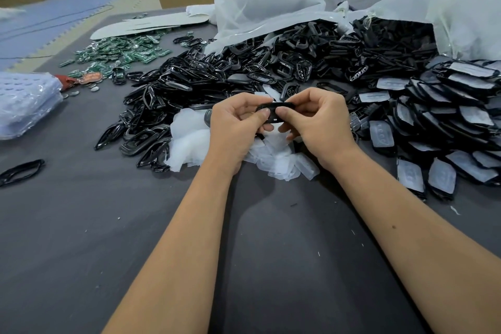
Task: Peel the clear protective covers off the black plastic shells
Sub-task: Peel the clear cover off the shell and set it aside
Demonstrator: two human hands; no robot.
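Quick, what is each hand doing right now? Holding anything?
Left hand: fingers and thumb curled round the black plastic shell, gripping its left end.
Right hand: pinching the same shell at its right end.

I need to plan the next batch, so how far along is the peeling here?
Done: a heap of peeled clear covers lies under the hands, and a big pile of bare black shells sits to the left. In hand: the left hand and right hand both grip one shell. Left: many covered shells stacked on the right, so plenty remains.
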